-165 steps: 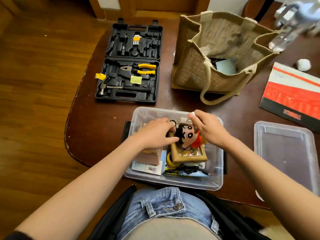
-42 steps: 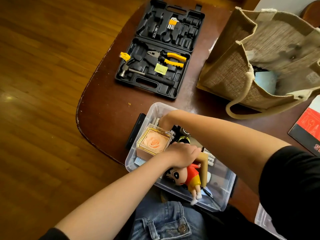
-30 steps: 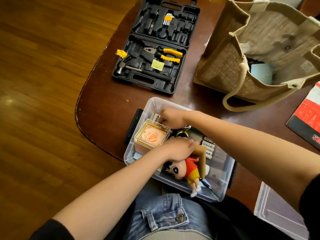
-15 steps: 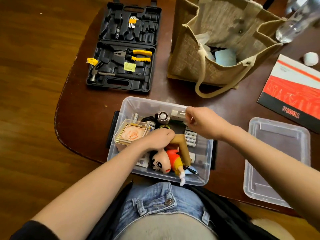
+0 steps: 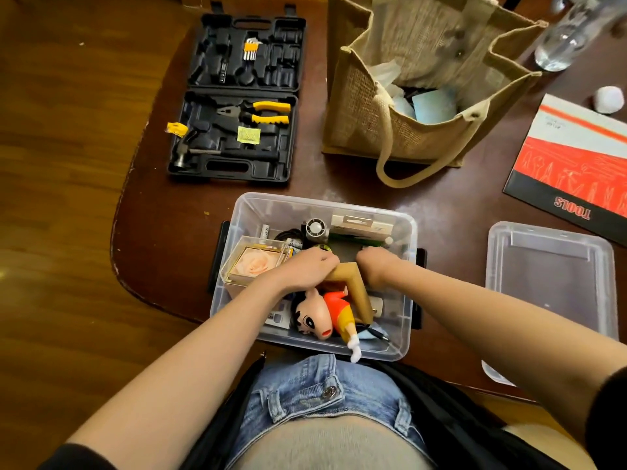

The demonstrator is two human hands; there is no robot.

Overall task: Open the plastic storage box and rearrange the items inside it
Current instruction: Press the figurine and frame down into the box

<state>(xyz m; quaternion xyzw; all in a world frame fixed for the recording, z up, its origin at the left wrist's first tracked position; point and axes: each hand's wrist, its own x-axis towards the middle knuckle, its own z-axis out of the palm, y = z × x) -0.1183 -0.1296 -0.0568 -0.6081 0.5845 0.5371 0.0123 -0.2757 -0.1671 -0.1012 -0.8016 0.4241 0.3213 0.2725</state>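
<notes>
The clear plastic storage box (image 5: 322,200) stands open at the table's near edge, its lid (image 5: 549,283) lying to the right. My left hand (image 5: 305,269) grips the top corner of a wooden frame (image 5: 353,283) that carries a cartoon boy figure (image 5: 325,313), tilted toward me. My right hand (image 5: 376,266) reaches down into the box just right of the frame, with its fingers hidden. A rose display case (image 5: 256,262) sits at the box's left. A small fan (image 5: 315,228) and a beige carton (image 5: 361,225) lie along the back wall.
An open black tool case (image 5: 237,96) lies at the far left of the table. A jute bag (image 5: 407,96) stands behind the box. A red booklet (image 5: 576,164), a bottle (image 5: 563,35) and a white ball (image 5: 609,99) are at the far right.
My right hand has let go of the beige carton, which now lies at the back wall, and has dropped down beside the frame. My left hand keeps its hold on the frame.
</notes>
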